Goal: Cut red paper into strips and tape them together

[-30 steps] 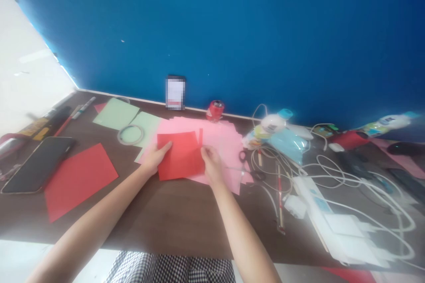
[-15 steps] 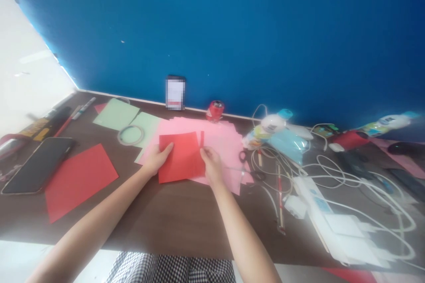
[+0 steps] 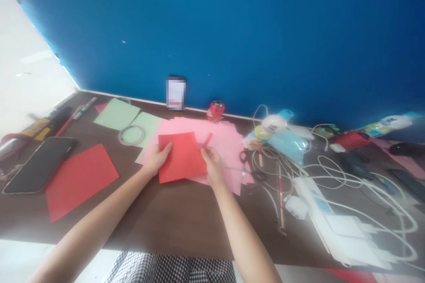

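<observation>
A red sheet of paper is held over the pink sheets, slightly tilted. My left hand grips its left edge, thumb on top. At the sheet's right edge, my right hand pinches a narrow red paper strip between thumb and fingers. The strip's top end leans away from the sheet; its lower part is hidden by my hand. Scissors with dark handles lie just right of my right hand, partly on the pink sheets.
Left are another red sheet, a dark phone and green sheets with a ring of tape. A red jar and a propped phone stand near the blue wall. White cables and a power strip cover the right.
The narrow strip has swung from nearly upright to leaning right, widening the gap from the sheet's top right. My right hand has turned slightly; my left hand keeps its hold.
</observation>
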Tool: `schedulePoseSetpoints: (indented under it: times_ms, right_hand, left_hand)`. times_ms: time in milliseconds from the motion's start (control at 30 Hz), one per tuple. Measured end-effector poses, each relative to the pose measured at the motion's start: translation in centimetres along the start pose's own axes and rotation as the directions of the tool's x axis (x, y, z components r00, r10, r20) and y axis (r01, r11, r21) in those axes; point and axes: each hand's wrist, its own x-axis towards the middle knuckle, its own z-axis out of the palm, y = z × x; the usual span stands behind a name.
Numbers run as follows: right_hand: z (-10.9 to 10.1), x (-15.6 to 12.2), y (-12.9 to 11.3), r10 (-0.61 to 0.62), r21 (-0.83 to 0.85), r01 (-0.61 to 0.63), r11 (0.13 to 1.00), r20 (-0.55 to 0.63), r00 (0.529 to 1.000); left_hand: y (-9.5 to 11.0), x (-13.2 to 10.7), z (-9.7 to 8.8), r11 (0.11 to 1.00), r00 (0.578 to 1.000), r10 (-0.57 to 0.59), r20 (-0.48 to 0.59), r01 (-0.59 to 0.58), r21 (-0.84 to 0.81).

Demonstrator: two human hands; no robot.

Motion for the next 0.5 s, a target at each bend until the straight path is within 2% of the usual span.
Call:
schedulePoseSetpoints:
  times_ms: [100,200,500]
  right_hand:
    - [-0.1,0.04,-0.07,0.038,0.025,-0.037,0.999,-0.01,0.999]
    - [-0.16,0.06,-0.17,0.06,0.024,-0.061,0.998,0.033,0.998]
    - [-0.14,0.03,-0.31,-0.004,-0.001,0.004,1.0,0.066,0.998]
  left_hand:
    - [-0.09,0.08,-0.05,1.0,1.0,0.018,-0.021,-0.018,-0.012]
    - [-0.12,0.1,-0.08,1.0,1.0,0.015,-0.024,-0.015,-0.012]
    - [-0.15,0.16,0.02,0.998,1.0,-0.015,0.008,0.015,-0.058]
